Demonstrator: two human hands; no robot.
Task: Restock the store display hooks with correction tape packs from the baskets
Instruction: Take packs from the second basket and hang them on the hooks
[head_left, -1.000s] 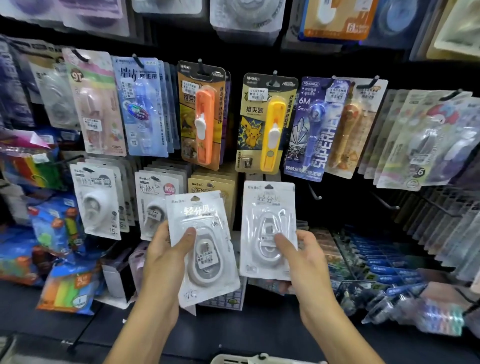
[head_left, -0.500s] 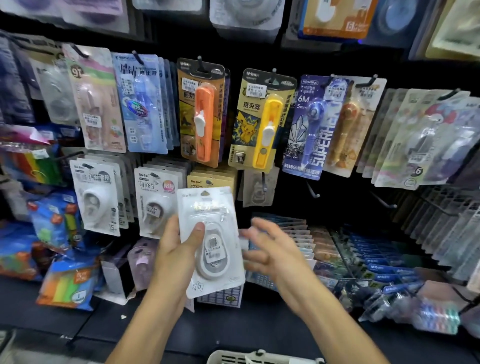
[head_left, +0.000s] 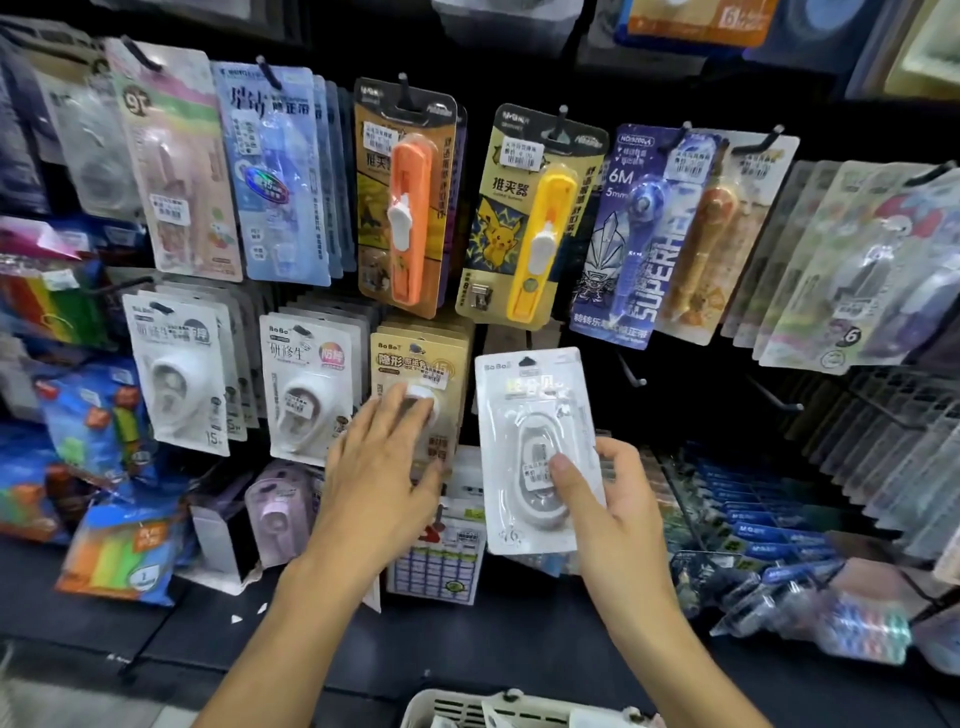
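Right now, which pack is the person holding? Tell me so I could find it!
Find the yellow clip pusher pack with the cartoon on the hook wall. Just below it, the right hand pinches a white correction tape pack. Its neighbours hang on hooks; this one is held.

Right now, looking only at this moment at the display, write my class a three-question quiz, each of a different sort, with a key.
1. True or false: the right hand grips a white correction tape pack.
2. The left hand has its fingers: A) curled round a pack B) spread open at the kraft-brown packs C) in the basket.
3. Fill in: the clip pusher above the white pack is ____.

Key: 1 true; 2 B; 3 yellow.
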